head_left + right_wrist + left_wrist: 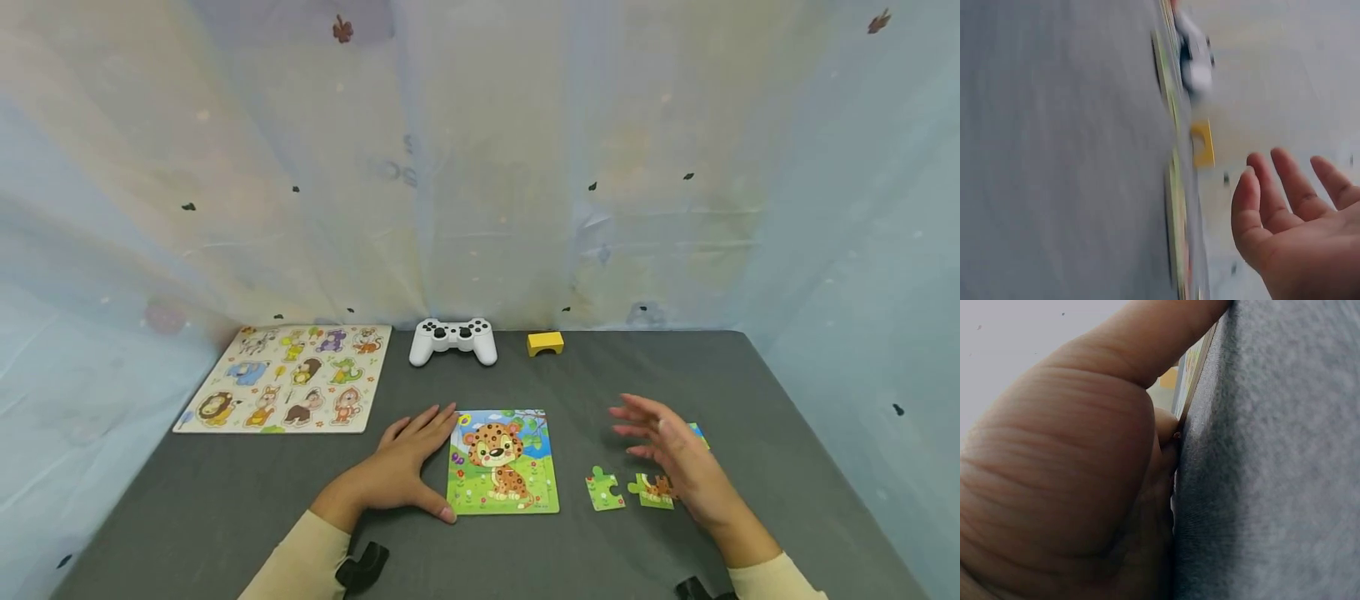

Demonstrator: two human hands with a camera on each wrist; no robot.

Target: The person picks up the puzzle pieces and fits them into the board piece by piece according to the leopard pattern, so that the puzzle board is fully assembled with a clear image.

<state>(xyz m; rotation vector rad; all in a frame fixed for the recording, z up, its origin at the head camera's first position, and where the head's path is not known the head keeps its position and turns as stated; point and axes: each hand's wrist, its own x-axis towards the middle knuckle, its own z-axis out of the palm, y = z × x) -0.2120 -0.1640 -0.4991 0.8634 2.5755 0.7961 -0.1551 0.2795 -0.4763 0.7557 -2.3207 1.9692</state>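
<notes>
A square puzzle board point(510, 487) with a spotted leopard picture lies flat at the middle front of the table. My left hand point(405, 468) rests spread on the table along its left edge, thumb at the lower corner and fingertips at the upper one. Over to the right, my right hand point(686, 458) hovers palm inward, fingers loosely extended and holding nothing, as the right wrist view confirms. Near it lie a green jigsaw piece point(602, 493) and a jigsaw piece with orange on it point(649, 493). Behind the hand, another jigsaw piece point(699, 432) is mostly hidden.
At the back left lies a larger board of animal pictures point(281, 392). A white game controller point(453, 337) sits at the back middle, beside a yellow arch block point(545, 342). A pale plastic sheet point(480, 208) hangs behind the grey table point(480, 558).
</notes>
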